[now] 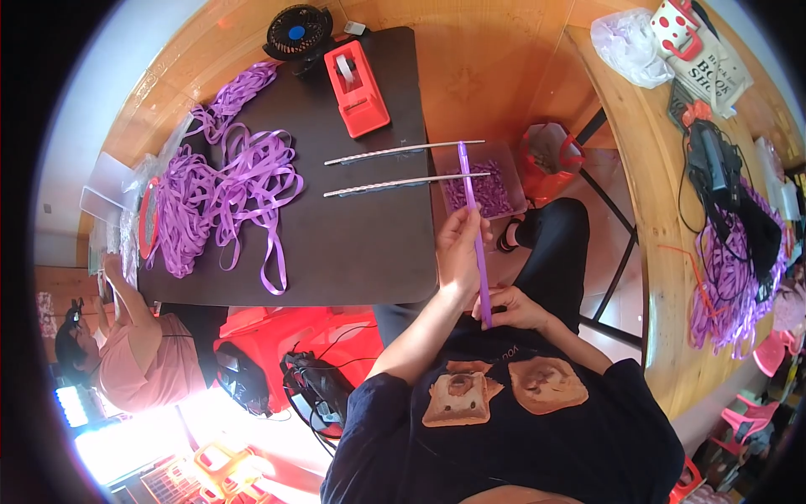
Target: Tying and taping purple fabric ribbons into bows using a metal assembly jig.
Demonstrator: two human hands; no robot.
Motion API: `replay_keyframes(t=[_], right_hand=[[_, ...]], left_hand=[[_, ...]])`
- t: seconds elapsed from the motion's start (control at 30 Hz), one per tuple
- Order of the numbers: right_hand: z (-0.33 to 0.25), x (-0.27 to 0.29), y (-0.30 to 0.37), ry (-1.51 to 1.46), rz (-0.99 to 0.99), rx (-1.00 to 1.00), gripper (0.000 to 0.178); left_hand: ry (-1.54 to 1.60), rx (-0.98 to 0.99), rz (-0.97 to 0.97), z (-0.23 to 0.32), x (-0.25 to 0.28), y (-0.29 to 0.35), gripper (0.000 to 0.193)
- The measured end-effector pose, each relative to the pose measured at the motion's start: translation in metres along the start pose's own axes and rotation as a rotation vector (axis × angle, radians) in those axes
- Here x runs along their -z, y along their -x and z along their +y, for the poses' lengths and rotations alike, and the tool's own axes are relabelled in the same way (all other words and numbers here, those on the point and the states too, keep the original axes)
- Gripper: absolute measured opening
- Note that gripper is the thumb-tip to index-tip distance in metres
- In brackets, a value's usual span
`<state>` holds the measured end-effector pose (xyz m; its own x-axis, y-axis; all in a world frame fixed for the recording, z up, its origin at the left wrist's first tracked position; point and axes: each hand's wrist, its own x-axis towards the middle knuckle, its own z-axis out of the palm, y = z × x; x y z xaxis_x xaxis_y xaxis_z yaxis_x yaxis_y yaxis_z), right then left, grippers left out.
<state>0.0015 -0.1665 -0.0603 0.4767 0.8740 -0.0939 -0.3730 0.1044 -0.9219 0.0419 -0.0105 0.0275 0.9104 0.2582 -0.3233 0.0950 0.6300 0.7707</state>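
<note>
A long, straight purple ribbon strip [476, 220] runs from over the clear tray down toward my chest. My left hand [457, 252] pinches it about midway, fingers closed round it. My right hand [514, 307] grips the strip's lower end close to my dark shirt. Just beyond the hands, at the table's right edge, a clear tray [504, 160] holds several small purple pieces [491, 191]. Two thin metal rods [395, 153] lie side by side on the dark table [353, 244], their right ends reaching over the tray.
A heap of purple ribbon [220, 191] covers the table's left. A red tape dispenser [359, 91] and black fan [296, 32] stand at its far end. A red bag [550, 155] sits on the floor. Another person [143, 344] works at left. A wooden bench [663, 210] carries bags and ribbon.
</note>
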Motion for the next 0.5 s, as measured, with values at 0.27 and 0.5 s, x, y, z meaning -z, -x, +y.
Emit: replay_keyframes(t=[0.27,0.5], right_hand=[[-0.005,-0.003,-0.001,0.095,0.066,-0.004,0.017],[-0.012,-0.005,-0.004,0.129,0.035,-0.006,0.022]], left_hand=[[-0.04,-0.147,-0.066,0.002,0.001,-0.015,0.022],[-0.067,-0.108,-0.091,0.005,0.0,-0.005,0.03]])
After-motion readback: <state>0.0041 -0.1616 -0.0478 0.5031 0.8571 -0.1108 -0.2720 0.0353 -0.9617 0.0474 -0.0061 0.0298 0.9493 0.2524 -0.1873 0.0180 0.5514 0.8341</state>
